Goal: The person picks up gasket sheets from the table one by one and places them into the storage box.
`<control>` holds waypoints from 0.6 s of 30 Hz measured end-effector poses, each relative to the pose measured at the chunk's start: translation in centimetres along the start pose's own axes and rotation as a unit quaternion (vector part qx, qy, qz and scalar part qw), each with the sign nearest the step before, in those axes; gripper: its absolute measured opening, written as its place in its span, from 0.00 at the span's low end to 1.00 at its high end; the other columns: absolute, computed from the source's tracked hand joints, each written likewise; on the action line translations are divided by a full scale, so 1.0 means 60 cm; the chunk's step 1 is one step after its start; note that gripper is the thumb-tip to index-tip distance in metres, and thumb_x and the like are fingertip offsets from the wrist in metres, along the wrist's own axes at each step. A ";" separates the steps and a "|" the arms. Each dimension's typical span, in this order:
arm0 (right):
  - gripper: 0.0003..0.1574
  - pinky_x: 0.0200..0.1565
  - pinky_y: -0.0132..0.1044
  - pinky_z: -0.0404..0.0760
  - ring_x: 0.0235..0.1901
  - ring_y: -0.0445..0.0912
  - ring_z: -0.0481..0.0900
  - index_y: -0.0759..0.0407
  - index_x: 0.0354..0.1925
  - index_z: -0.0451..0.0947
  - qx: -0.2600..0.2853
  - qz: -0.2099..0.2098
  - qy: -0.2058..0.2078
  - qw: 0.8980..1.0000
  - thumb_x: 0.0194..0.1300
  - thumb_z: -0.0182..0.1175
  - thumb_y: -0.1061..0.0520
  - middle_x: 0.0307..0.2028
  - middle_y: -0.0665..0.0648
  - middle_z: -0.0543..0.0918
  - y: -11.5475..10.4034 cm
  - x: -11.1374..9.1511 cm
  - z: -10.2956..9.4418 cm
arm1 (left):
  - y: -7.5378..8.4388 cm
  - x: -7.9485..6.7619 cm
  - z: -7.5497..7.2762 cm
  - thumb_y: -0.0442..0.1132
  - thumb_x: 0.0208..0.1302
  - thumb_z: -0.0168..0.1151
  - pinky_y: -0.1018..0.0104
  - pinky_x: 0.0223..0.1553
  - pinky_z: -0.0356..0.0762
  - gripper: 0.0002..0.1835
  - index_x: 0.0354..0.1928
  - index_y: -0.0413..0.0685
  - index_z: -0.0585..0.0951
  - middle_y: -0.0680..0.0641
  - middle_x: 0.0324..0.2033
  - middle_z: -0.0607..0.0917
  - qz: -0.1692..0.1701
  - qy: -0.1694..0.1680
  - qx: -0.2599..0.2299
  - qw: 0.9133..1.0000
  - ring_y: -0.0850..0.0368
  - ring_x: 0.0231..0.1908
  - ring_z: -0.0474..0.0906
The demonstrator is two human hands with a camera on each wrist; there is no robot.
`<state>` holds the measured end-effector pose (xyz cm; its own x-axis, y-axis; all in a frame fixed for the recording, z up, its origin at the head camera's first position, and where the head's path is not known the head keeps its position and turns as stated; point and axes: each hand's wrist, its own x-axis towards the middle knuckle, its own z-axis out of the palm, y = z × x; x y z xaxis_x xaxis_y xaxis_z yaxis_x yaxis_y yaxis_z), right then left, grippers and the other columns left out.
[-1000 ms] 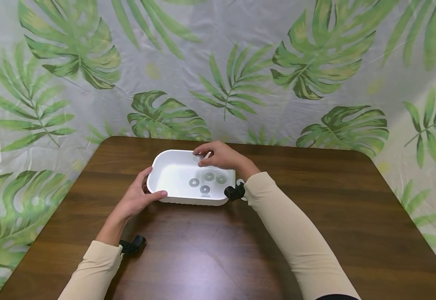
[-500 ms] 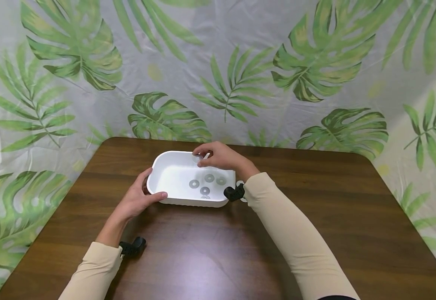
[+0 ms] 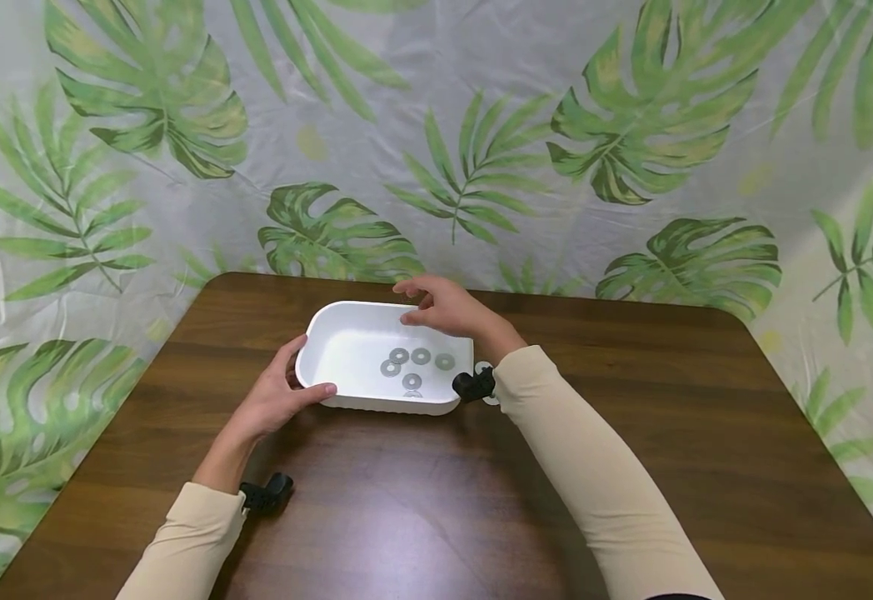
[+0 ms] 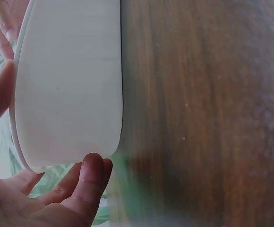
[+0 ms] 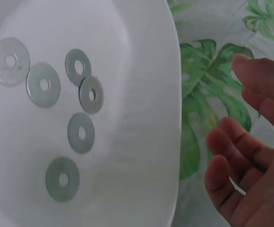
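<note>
A white plastic tub sits on the table, with several flat metal washers lying on its floor. Two of the washers overlap in the right wrist view. My left hand grips the tub's left end, thumb at the near rim and fingers round the end wall; the left wrist view shows the fingertips against the wall. Over the far right rim hovers my right hand, nothing between its fingers, thumb and forefinger apart.
More washers lie just right of the tub, partly hidden by the black wrist camera. The brown wooden table reaches back to a leaf-patterned cloth.
The washer my right hand pinched is released and lies in the tub beside another. The right fingers have spread and lifted slightly. The left hand keeps its grip.
</note>
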<state>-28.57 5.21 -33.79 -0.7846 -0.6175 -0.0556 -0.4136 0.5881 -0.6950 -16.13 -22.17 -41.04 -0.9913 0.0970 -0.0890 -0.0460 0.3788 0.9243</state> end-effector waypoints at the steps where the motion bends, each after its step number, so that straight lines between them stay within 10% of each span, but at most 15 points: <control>1: 0.31 0.57 0.48 0.78 0.59 0.58 0.78 0.54 0.67 0.71 -0.002 0.000 0.004 1.000 0.68 0.63 0.55 0.64 0.64 0.73 0.001 -0.005 -0.004 | 0.001 0.000 0.000 0.38 0.60 0.70 0.75 0.42 0.73 0.53 0.78 0.42 0.45 0.31 0.69 0.65 0.001 0.000 -0.002 1.000 0.37 0.58 0.73; 18: 0.26 0.52 0.51 0.78 0.49 0.53 0.80 0.56 0.63 0.75 -0.078 -0.021 0.029 0.996 0.68 0.63 0.56 0.59 0.61 0.77 0.060 -0.156 -0.074 | 0.001 -0.002 0.001 0.38 0.62 0.69 0.82 0.44 0.70 0.53 0.78 0.40 0.43 0.30 0.72 0.61 0.005 -0.011 -0.007 1.000 0.36 0.64 0.68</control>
<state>-24.75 15.43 -32.59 -0.7882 -0.6153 0.0154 -0.5103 0.6394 -0.5751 -16.01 -22.12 -40.97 -0.9888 0.1205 -0.0877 -0.0382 0.3643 0.9305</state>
